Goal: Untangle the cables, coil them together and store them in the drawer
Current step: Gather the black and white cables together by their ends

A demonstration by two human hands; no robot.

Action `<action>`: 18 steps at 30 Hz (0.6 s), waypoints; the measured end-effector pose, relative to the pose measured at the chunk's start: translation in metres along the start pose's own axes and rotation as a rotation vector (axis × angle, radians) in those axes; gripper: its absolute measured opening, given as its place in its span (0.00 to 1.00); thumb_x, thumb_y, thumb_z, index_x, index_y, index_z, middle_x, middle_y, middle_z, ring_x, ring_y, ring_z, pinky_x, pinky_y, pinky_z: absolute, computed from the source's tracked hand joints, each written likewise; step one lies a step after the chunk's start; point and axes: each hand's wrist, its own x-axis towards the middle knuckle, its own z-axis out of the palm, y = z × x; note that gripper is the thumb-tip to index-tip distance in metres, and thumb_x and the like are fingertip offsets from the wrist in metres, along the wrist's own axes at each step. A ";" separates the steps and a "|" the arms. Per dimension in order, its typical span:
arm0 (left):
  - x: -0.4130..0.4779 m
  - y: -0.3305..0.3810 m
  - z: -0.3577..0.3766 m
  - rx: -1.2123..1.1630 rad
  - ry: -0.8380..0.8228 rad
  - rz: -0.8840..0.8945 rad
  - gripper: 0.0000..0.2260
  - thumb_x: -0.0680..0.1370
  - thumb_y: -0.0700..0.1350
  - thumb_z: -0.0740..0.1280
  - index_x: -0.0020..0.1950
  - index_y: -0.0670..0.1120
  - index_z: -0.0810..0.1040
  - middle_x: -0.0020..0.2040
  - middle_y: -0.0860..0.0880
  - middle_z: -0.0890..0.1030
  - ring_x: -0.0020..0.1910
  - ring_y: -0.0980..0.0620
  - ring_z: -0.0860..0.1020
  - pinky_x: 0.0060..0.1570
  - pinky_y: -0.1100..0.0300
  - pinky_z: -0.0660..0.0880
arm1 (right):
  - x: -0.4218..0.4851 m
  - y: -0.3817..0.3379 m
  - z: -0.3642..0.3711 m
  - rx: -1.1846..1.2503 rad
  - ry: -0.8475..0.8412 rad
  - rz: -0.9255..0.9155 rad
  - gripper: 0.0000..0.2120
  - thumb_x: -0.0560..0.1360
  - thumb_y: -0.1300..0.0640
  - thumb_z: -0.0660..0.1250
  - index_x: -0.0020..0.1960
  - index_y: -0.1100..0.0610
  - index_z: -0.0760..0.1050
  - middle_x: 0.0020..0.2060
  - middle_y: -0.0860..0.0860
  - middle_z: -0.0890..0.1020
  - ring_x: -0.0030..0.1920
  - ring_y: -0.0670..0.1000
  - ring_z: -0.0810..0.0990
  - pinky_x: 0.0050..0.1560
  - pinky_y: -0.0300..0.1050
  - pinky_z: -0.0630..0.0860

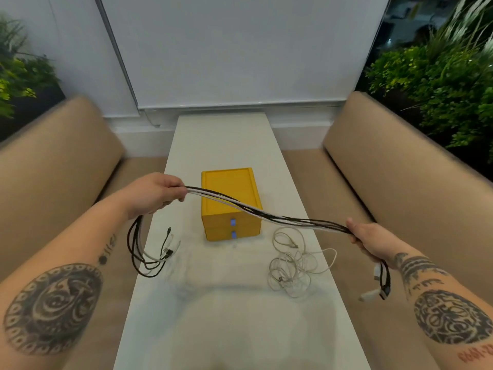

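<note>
A: Cables first: where are they?
B: The bundle of thin black and white cables (266, 213) hangs stretched in the air between both hands, above the yellow two-drawer box (229, 182). The left hand (157, 193) has its grip clamped on one end and the right hand (370, 240) on the other. Loose plug ends dangle below each.
A: And the surface?
B: The box stands on a long white bench (226, 137) with both drawers closed. A tangled heap of thin white cables (293, 265) lies to its right.
A: The room?
B: Tan cushioned sofas (53, 156) flank the bench. A white roller blind (240, 49) hangs behind, with green leafy plants (440, 76) on both sides.
</note>
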 end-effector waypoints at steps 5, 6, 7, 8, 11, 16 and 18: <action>-0.004 0.060 0.009 0.276 -0.101 0.064 0.11 0.81 0.51 0.66 0.41 0.49 0.81 0.25 0.56 0.69 0.24 0.56 0.65 0.31 0.60 0.64 | -0.008 0.025 0.015 -0.121 -0.348 0.194 0.56 0.41 0.11 0.53 0.44 0.57 0.80 0.29 0.49 0.76 0.28 0.51 0.75 0.38 0.44 0.75; -0.004 0.069 0.013 0.305 -0.117 0.068 0.11 0.81 0.52 0.66 0.41 0.49 0.80 0.24 0.57 0.70 0.24 0.57 0.66 0.31 0.61 0.65 | -0.018 0.015 0.016 -0.190 -0.415 0.236 0.57 0.43 0.11 0.52 0.47 0.55 0.81 0.32 0.49 0.79 0.33 0.50 0.79 0.43 0.45 0.77; -0.005 0.076 0.017 0.308 -0.136 0.066 0.11 0.81 0.52 0.66 0.42 0.48 0.80 0.24 0.57 0.70 0.24 0.57 0.65 0.29 0.62 0.65 | -0.028 0.000 0.017 -0.264 -0.479 0.264 0.54 0.49 0.11 0.50 0.51 0.53 0.81 0.39 0.48 0.83 0.40 0.50 0.82 0.47 0.44 0.78; -0.005 0.081 0.022 0.299 -0.157 0.062 0.12 0.81 0.51 0.66 0.42 0.47 0.80 0.24 0.56 0.69 0.24 0.56 0.65 0.26 0.63 0.64 | -0.034 -0.013 0.018 -0.327 -0.513 0.275 0.48 0.60 0.15 0.47 0.56 0.50 0.80 0.48 0.47 0.85 0.46 0.49 0.83 0.46 0.41 0.76; -0.005 0.090 0.037 0.278 -0.238 0.058 0.12 0.81 0.50 0.66 0.43 0.44 0.80 0.24 0.55 0.68 0.24 0.52 0.63 0.24 0.62 0.61 | -0.039 -0.053 0.015 -0.343 -0.545 0.260 0.46 0.70 0.20 0.44 0.68 0.50 0.75 0.65 0.46 0.79 0.52 0.46 0.79 0.49 0.39 0.73; -0.004 0.105 0.064 0.309 -0.346 0.088 0.12 0.81 0.50 0.66 0.42 0.44 0.80 0.24 0.55 0.68 0.24 0.53 0.64 0.23 0.65 0.61 | -0.038 -0.153 0.028 -0.263 -0.510 -0.377 0.49 0.62 0.18 0.60 0.75 0.45 0.67 0.72 0.41 0.72 0.73 0.44 0.69 0.75 0.52 0.64; -0.005 0.110 0.068 0.321 -0.352 0.097 0.11 0.80 0.49 0.67 0.42 0.46 0.81 0.23 0.56 0.68 0.23 0.54 0.64 0.23 0.65 0.61 | -0.050 -0.199 0.048 -0.219 -0.529 -0.562 0.32 0.71 0.31 0.67 0.67 0.49 0.71 0.62 0.46 0.81 0.64 0.48 0.79 0.67 0.52 0.73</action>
